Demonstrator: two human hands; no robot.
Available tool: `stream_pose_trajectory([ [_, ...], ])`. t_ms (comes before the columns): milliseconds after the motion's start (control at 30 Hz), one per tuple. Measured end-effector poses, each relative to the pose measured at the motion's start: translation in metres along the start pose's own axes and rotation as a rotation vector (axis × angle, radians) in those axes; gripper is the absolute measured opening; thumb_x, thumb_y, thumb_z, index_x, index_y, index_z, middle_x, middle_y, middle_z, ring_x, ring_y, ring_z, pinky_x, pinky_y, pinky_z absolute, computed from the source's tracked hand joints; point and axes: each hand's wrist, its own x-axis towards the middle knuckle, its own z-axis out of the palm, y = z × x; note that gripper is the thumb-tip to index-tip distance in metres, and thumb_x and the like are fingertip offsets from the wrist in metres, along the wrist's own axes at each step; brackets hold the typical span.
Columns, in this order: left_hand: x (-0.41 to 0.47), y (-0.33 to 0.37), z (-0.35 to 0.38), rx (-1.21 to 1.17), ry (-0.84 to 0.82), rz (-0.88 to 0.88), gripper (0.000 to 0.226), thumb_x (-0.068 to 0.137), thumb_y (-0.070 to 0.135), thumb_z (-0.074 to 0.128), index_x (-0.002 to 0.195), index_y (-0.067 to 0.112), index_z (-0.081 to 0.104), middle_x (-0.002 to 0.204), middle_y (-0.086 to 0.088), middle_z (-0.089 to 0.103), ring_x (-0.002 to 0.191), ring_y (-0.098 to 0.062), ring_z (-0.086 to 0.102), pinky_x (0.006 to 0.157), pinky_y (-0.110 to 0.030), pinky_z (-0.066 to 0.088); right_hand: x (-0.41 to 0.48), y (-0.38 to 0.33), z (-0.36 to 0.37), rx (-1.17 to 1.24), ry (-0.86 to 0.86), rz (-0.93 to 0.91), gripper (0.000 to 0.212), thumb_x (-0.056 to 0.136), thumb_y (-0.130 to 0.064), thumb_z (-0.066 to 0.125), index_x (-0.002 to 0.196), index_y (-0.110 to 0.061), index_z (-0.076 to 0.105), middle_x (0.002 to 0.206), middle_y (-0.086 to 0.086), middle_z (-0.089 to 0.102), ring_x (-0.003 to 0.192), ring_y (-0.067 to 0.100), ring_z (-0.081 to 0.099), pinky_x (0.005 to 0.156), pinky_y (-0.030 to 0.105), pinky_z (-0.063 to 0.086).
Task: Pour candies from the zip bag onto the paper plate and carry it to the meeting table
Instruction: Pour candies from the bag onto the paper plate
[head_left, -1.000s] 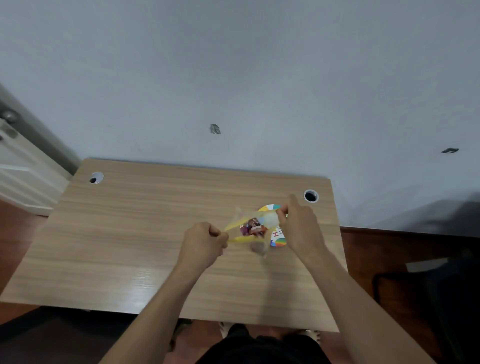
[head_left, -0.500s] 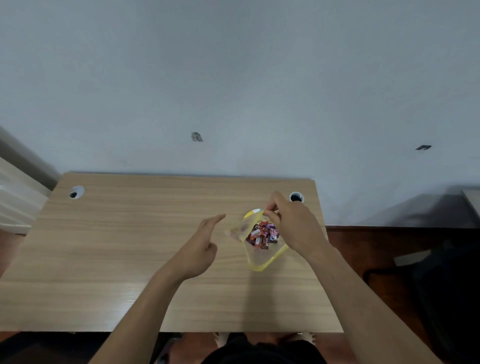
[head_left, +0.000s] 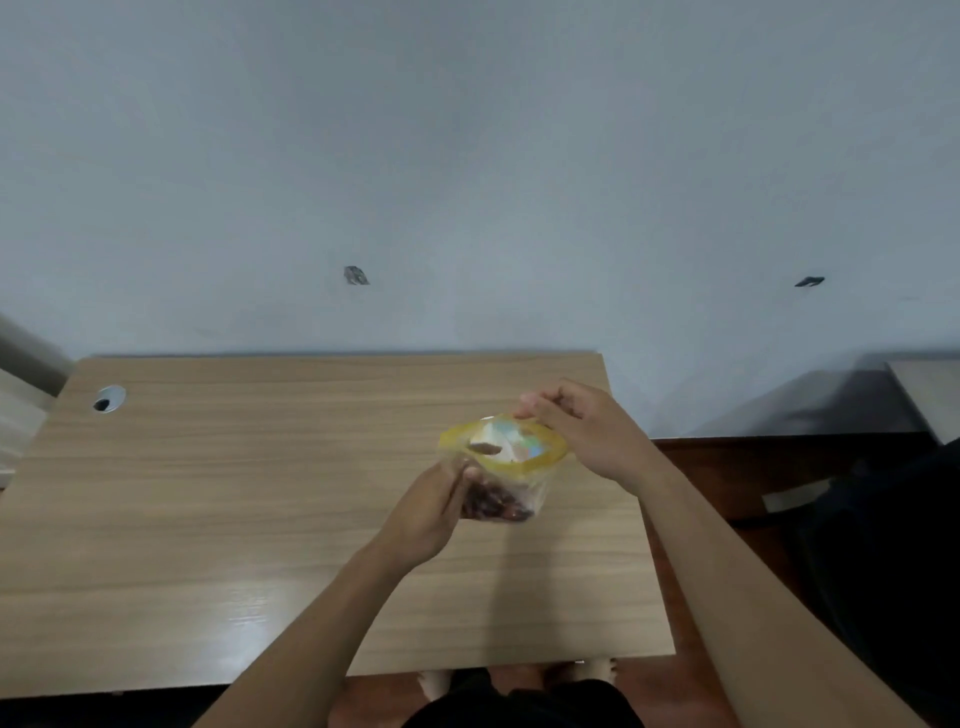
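A clear zip bag (head_left: 506, 470) with a yellow rim is held up over the right part of the wooden desk (head_left: 260, 493), mouth open and facing me. Red and purple wrapped candies (head_left: 493, 504) lie in its lower end. My left hand (head_left: 434, 512) grips the bag's bottom from the left. My right hand (head_left: 582, 431) pinches the yellow rim at the far right. The colourful paper plate (head_left: 519, 444) shows only blurrily through the open mouth, lying on the desk beneath the bag.
The desk stands against a grey wall, with a cable hole (head_left: 109, 399) at its far left corner. Dark floor (head_left: 753, 467) lies to the right, with another table's corner (head_left: 930, 389) at the right edge. My feet show below the near edge.
My left hand, open and apart half a second ago, has taken hold of the bag's bottom. The bag has turned so its open mouth faces up towards me, hiding most of the plate.
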Motion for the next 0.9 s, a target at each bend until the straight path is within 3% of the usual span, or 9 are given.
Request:
stream_pose_trajectory([
  [167,-0.002,-0.012,0.005,-0.174,0.012,-0.238,0.058,0.108,0.067,0.024,0.115,0.035,0.072,0.103,-0.003,0.080,0.094,-0.017,0.075,0.092,-0.049,0.060,0.009,0.052,-0.010,0.343,0.148,0.166,0.062,0.099,-0.072,0.052,0.120,-0.019,0.078,0.122,-0.005,0.082,0.124,0.016,0.073,0.115,0.049,0.052],
  [267,0.004,-0.016,0.007,-0.311,-0.023,-0.298,0.053,0.110,0.067,0.022,0.126,0.053,0.071,0.116,-0.013,0.079,0.109,-0.037,0.075,0.102,-0.062,0.057,0.007,0.087,0.006,0.396,0.040,0.248,0.083,0.086,-0.088,0.043,0.128,-0.025,0.077,0.128,-0.003,0.080,0.130,0.018,0.070,0.120,0.050,0.046],
  [367,0.011,-0.014,0.008,-0.363,-0.046,-0.362,0.052,0.112,0.059,0.019,0.125,0.063,0.070,0.137,0.001,0.075,0.124,-0.023,0.066,0.110,-0.062,0.053,0.004,0.114,0.025,0.317,-0.069,0.310,0.090,0.086,-0.096,0.027,0.140,-0.037,0.069,0.143,-0.006,0.072,0.139,0.017,0.061,0.124,0.049,0.040],
  [433,0.016,-0.015,0.011,-0.406,-0.085,-0.408,0.049,0.112,0.060,0.019,0.125,0.068,0.066,0.136,0.009,0.075,0.120,-0.022,0.069,0.099,-0.065,0.059,0.004,0.125,0.035,0.262,-0.111,0.323,0.085,0.087,-0.097,0.019,0.140,-0.049,0.066,0.153,-0.007,0.064,0.144,0.017,0.055,0.125,0.051,0.038],
  [567,0.025,-0.029,0.026,-0.418,-0.086,-0.522,0.039,0.112,0.057,0.024,0.132,0.057,0.057,0.119,0.013,0.080,0.115,0.012,0.066,0.106,-0.046,0.055,0.004,0.137,0.047,0.105,-0.087,0.276,0.077,0.093,-0.091,0.025,0.149,-0.049,0.057,0.164,-0.015,0.049,0.153,0.008,0.041,0.130,0.046,0.029],
  [667,0.035,-0.055,0.046,-0.422,-0.094,-0.592,0.072,0.096,0.084,0.038,0.150,0.037,0.042,0.125,0.003,0.080,0.108,-0.014,0.074,0.100,-0.051,0.060,0.006,0.146,0.052,0.095,-0.073,0.292,0.051,0.103,-0.070,0.045,0.141,-0.040,0.060,0.139,-0.021,0.067,0.142,0.006,0.054,0.115,0.030,0.038],
  [733,0.042,-0.074,0.059,-0.432,-0.096,-0.662,0.084,0.087,0.090,0.045,0.150,0.035,0.036,0.132,0.004,0.075,0.113,-0.021,0.076,0.102,-0.051,0.062,0.013,0.154,0.056,0.063,-0.058,0.329,0.032,0.107,-0.054,0.053,0.129,-0.034,0.064,0.117,-0.017,0.075,0.123,0.022,0.069,0.106,0.037,0.051],
  [800,0.049,-0.076,0.065,-0.445,-0.116,-0.710,0.076,0.093,0.082,0.048,0.149,0.032,0.035,0.134,0.003,0.072,0.118,-0.028,0.077,0.098,-0.049,0.064,0.022,0.165,0.061,0.029,-0.045,0.360,0.025,0.107,-0.047,0.056,0.124,-0.031,0.065,0.118,-0.003,0.078,0.116,0.034,0.072,0.104,0.044,0.054],
  [900,0.061,-0.081,0.073,-0.463,-0.134,-0.783,0.064,0.100,0.069,0.050,0.149,0.031,0.035,0.132,0.003,0.071,0.115,-0.030,0.076,0.091,-0.050,0.065,0.034,0.177,0.065,0.020,-0.048,0.422,0.033,0.109,-0.041,0.055,0.136,-0.024,0.063,0.136,-0.001,0.070,0.123,0.020,0.067,0.106,0.034,0.049],
])
